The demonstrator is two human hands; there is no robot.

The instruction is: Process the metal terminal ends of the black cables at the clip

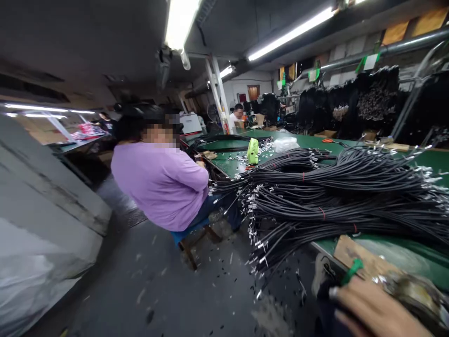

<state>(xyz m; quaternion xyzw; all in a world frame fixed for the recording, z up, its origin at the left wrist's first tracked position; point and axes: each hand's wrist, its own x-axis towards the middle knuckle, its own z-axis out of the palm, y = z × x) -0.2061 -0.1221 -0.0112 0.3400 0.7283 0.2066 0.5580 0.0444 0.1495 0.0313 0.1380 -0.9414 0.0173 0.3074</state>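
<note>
My right hand (377,306) reaches in from the bottom right, back upward and fingers pointing left. Motion smears its fingers; a small white piece shows at one fingertip, and whether it is held I cannot tell. Just beyond the hand a green strip or handle (354,267) sticks up beside a wooden board (361,252) at the bench edge. A worn metal fixture (417,295) lies to the right, partly behind my hand. Past the board, thick bundles of black cables (315,206) with silvery end fittings are piled up, tied with red bands. My left hand is out of view.
A person in a purple top (157,182) sits on a blue stool (191,231) left of the cables. The green bench (372,140) carries a lime-green fan-like device (252,151), a clear plastic bag (286,144) and orange-handled scissors (328,140). Scraps litter the floor (196,299).
</note>
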